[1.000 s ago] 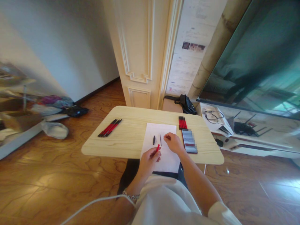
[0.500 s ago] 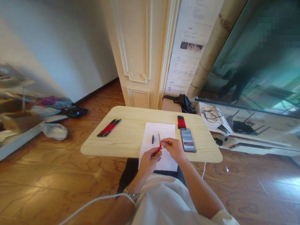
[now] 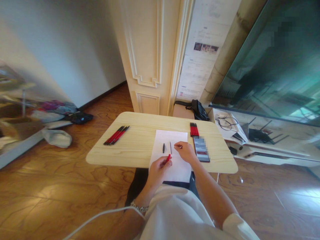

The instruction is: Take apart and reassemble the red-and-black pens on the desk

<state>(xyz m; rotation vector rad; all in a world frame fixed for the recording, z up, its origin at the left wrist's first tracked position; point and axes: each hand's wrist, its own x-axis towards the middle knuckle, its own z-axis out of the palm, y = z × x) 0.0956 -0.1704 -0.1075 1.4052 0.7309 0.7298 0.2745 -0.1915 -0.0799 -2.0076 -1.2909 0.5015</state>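
Note:
My left hand (image 3: 159, 169) is closed around a red pen barrel (image 3: 168, 157), whose upper end sticks out between thumb and fingers above the white paper (image 3: 171, 135). To its upper right, my right hand (image 3: 186, 152) has its thumb and fingertips pinched together. Whether anything small sits in that pinch is hidden. Just left of those fingertips a thin dark pen refill (image 3: 171, 148) lies on the sheet, apart from the hand. A short black pen piece (image 3: 163, 148) rests on the paper left of the refill.
Several red-and-black pens (image 3: 116, 135) lie on the left of the wooden table (image 3: 140, 128). Another row of similar pens (image 3: 194, 129) is at the right, above a phone (image 3: 201, 149). A white cable (image 3: 100, 213) crosses near my left forearm.
My right hand has come away from the red barrel and moved up and to the right, beside the refill. The left hand keeps the barrel, slightly lower.

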